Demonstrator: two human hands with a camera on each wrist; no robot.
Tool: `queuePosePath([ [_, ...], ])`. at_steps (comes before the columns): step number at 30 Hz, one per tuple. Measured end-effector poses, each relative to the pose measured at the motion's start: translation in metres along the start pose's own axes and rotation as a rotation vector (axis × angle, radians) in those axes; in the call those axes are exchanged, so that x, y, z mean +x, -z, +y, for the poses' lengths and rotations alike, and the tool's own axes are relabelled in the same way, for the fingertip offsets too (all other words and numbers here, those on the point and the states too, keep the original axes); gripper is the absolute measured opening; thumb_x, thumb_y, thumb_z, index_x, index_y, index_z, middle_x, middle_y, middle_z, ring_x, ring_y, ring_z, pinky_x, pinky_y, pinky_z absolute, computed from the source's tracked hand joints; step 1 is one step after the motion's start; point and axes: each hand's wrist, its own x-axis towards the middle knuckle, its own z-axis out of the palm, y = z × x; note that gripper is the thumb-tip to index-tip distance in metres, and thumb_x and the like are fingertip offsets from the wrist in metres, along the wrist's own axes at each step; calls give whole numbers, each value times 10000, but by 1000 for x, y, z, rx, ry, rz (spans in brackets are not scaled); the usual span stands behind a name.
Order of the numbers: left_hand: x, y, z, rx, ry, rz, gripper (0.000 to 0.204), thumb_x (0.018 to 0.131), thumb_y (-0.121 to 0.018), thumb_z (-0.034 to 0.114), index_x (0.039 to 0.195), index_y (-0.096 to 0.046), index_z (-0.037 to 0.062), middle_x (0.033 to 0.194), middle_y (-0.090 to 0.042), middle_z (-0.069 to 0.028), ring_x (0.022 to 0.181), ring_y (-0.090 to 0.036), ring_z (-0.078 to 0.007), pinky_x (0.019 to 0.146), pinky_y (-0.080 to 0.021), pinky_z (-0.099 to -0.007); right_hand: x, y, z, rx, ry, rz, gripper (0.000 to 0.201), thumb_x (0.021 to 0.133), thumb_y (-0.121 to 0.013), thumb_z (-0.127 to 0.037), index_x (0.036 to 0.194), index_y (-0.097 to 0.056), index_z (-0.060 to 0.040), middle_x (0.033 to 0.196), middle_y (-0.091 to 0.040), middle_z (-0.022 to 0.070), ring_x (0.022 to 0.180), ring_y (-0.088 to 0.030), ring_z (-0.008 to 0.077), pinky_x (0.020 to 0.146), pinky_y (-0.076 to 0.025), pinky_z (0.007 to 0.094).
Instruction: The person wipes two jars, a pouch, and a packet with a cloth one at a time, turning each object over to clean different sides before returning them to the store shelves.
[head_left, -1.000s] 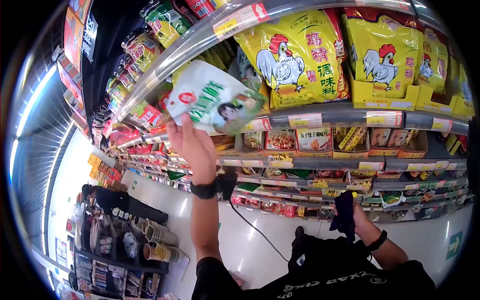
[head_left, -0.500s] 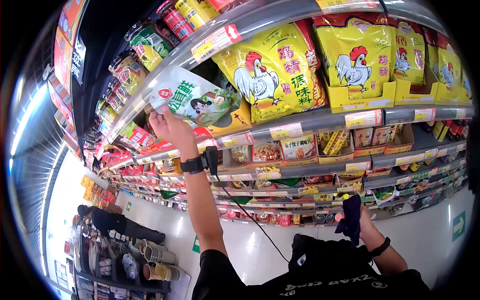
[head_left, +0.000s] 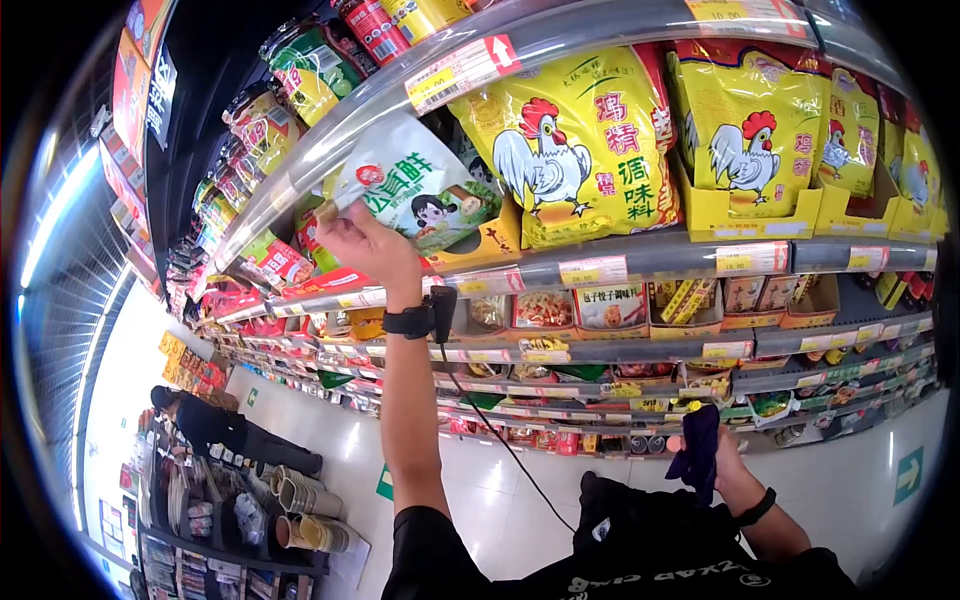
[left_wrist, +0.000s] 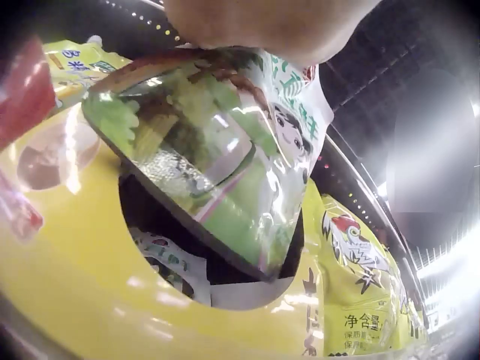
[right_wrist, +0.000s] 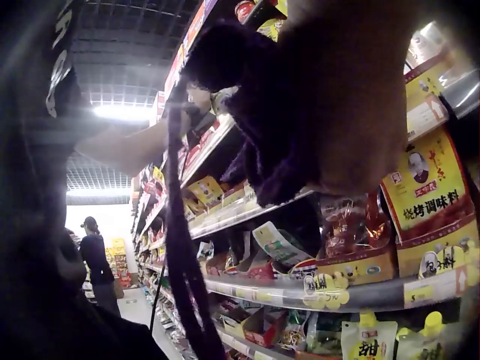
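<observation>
My left hand [head_left: 362, 243] is raised to an upper shelf and grips a white and green pouch [head_left: 415, 195] by its lower left edge. The pouch is tilted and its right end pokes into the shelf beside a big yellow chicken bag [head_left: 575, 140]. In the left wrist view the same pouch [left_wrist: 217, 150] hangs under my fingers over a yellow display box [left_wrist: 90, 285]. My right hand [head_left: 705, 450] is low at my waist and holds a dark blue cloth [head_left: 697, 445]. That cloth [right_wrist: 255, 120] drapes from the hand in the right wrist view.
Shelves [head_left: 640, 255] full of packets and price tags fill the right side. More yellow chicken bags [head_left: 755, 120] stand to the right. A person in dark clothes [head_left: 205, 425] bends by a low display rack [head_left: 240, 500] down the aisle on the left.
My left hand has lifted and pushed the pouch further in towards the shelf, beside the chicken bag. The right hand stays low with the cloth.
</observation>
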Motion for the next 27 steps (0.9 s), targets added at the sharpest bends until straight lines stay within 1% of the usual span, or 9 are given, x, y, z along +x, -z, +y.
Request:
queuePosePath([
  [5, 2, -10, -8, 71, -144, 118, 249, 956, -462, 127, 1104, -332, -26, 1067, -476, -151, 964, -496, -191, 857, -407, -309, 2, -3, 2, -80, 9, -2, 307, 943, -352, -288, 848, -532, -58, 675, -558, 87, 604, -551, 201, 534, -456, 323],
  [8, 0, -16, -3, 64, -83, 90, 277, 939, -475, 95, 1145, -332, -22, 1112, -444, -151, 1045, -470, -206, 919, -380, -321, 7, 1, 9, 60, -49, 74, 308, 946, -352, -301, 870, -529, -61, 678, -550, 86, 603, -539, 199, 533, -453, 327],
  [11, 3, -21, -1, -4, -100, 83, 300, 938, -477, 87, 1167, -317, -23, 1126, -446, -154, 1057, -470, -212, 932, -377, -324, 3, 1, 3, 15, -9, -33, 304, 915, -335, -234, 869, -550, -23, 719, -578, 110, 645, -562, 215, 590, -470, 326],
  [15, -4, -21, -13, 10, -100, 29, 308, 941, -474, 86, 1183, -333, -42, 1155, -451, -163, 1067, -471, -208, 926, -383, -316, -5, -3, -2, 98, -37, -18, 288, 911, -352, -234, 850, -555, -39, 716, -576, 96, 637, -557, 205, 568, -462, 315],
  [18, -15, -15, -16, 21, 37, -105, 298, 943, -481, 96, 1173, -383, -67, 1137, -482, -153, 1039, -494, -198, 900, -400, -303, -7, 0, -7, 97, -59, -2, 279, 908, -371, -236, 862, -564, -40, 723, -579, 83, 635, -556, 193, 553, -456, 306],
  [19, -18, -9, -21, 75, 118, -157, 315, 926, -514, 83, 1184, -422, -72, 1089, -516, -158, 989, -531, -224, 872, -424, -306, -8, 0, -8, 100, -53, 6, 275, 906, -379, -235, 867, -566, -38, 723, -580, 79, 635, -556, 189, 549, -455, 305],
  [22, -9, 1, -22, 430, 62, -354, 381, 882, -566, 57, 1214, -414, -52, 1056, -527, -184, 937, -554, -284, 858, -440, -339, -7, 7, -5, 87, -31, 2, 278, 906, -389, -241, 885, -575, -35, 729, -584, 71, 637, -557, 183, 551, -456, 301],
  [23, -9, 2, -17, 489, 55, -375, 398, 832, -602, 38, 1193, -454, -39, 1049, -528, -202, 953, -538, -331, 877, -424, -387, -6, 10, -3, 78, -24, -5, 282, 907, -390, -244, 892, -578, -34, 731, -585, 70, 637, -558, 182, 555, -457, 301],
  [27, -13, -5, 8, 745, -168, -352, 306, 804, -644, 86, 1071, -555, -34, 1016, -567, -172, 1024, -507, -343, 924, -368, -424, -5, 15, -1, 41, -29, 5, 318, 918, -362, -262, 907, -580, -31, 738, -594, 78, 638, -566, 186, 547, -463, 302],
])
